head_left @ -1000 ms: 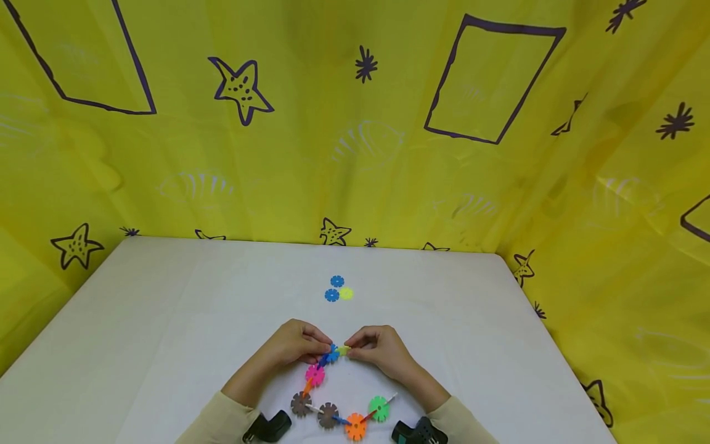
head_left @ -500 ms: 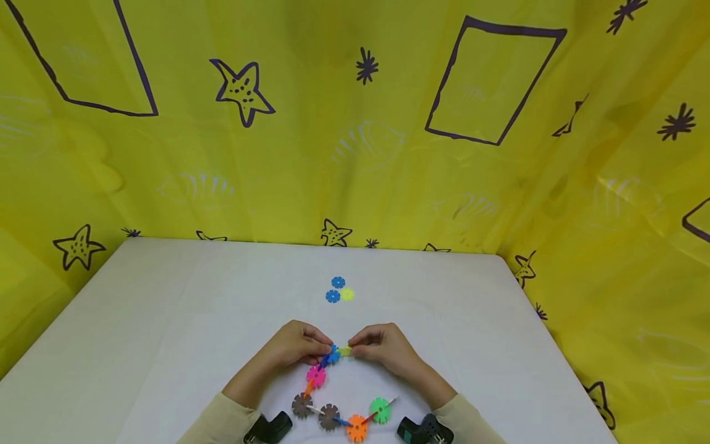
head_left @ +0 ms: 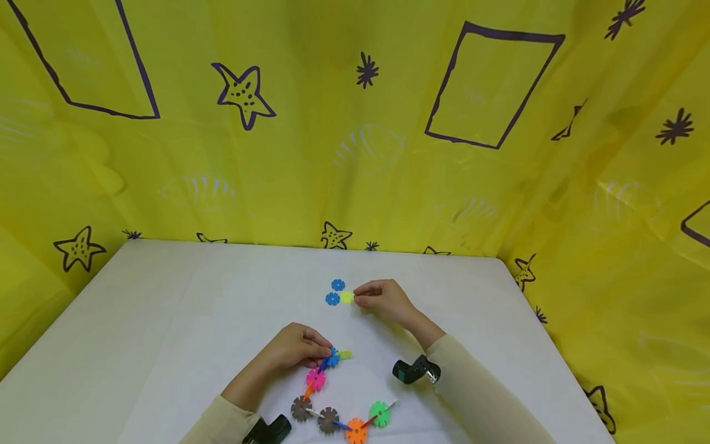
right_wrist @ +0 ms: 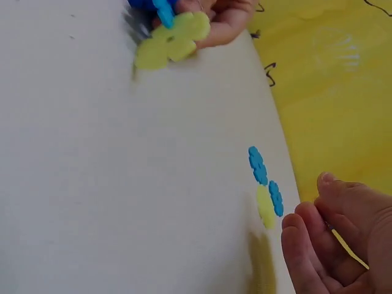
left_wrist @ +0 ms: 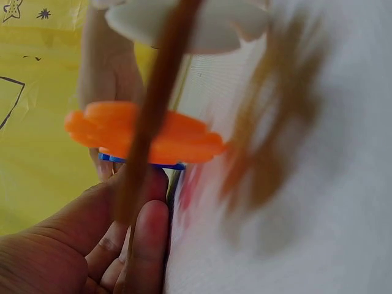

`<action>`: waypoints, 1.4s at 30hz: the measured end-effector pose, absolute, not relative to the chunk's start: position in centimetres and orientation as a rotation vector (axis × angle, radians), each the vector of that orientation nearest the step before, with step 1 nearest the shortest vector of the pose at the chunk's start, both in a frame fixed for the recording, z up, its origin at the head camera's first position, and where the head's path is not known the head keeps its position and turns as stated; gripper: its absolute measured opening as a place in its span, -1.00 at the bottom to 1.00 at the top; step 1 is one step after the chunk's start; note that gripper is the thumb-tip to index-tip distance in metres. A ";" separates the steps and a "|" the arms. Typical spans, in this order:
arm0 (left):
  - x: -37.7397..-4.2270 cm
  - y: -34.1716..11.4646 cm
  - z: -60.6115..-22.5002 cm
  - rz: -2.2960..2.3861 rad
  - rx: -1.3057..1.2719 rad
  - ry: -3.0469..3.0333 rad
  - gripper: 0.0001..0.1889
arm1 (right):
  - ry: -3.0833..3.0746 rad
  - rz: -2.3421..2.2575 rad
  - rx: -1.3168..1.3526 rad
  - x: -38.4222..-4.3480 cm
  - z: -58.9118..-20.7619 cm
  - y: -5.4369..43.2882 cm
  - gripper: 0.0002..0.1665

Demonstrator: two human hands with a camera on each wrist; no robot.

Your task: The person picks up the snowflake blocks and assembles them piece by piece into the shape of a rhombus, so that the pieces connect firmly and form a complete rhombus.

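My left hand (head_left: pixel 299 346) pinches the blue end of a chain of slotted, flower-shaped plastic discs. A yellow disc (head_left: pixel 346 355) is joined to a light blue disc (head_left: pixel 333 358) just past its fingertips. From there the chain curves through pink (head_left: pixel 315 380), brown-grey (head_left: pixel 301 409), orange (head_left: pixel 356 431) and green (head_left: pixel 379 414) discs, with other discs edge-on between them. Higher up the table, my right hand (head_left: pixel 385 301) reaches to a loose yellow disc (head_left: pixel 346 297). In the right wrist view its thumb and fingers are parted beside that yellow disc (right_wrist: pixel 265 207), holding nothing.
Two loose blue discs, one farther back (head_left: pixel 338 285) and one to the left (head_left: pixel 332 299), lie beside the yellow one on the white table (head_left: pixel 222 296). A yellow curtain (head_left: pixel 310 154) with drawn stars hangs behind. Each wrist wears a black camera.
My right hand has let go of the yellow disc at the chain's end and moved away to the loose discs. My left hand stays in place, still holding the chain.
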State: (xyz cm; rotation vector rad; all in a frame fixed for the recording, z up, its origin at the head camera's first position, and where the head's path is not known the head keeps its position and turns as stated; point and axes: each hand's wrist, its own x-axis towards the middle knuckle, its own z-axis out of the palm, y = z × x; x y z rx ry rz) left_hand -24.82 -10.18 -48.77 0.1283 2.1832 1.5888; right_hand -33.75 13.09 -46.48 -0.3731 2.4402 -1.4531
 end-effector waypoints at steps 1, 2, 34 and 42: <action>-24.8 -10.2 -48.7 1.588 0.128 2.183 -0.81 | 2.462 -1.416 -0.367 -34.3 -46.3 12.8 -0.71; -24.8 -10.2 -48.8 1.585 0.128 2.184 -0.81 | 2.474 -1.384 -0.358 -34.8 -46.3 12.6 -0.72; -24.8 -10.4 -48.9 1.611 0.162 2.163 -0.80 | 2.641 -1.209 -0.277 -36.8 -47.7 10.9 -0.78; -24.8 -10.3 -49.0 1.619 0.168 2.165 -0.81 | 2.438 -1.502 -0.199 -34.7 -48.4 12.3 -0.79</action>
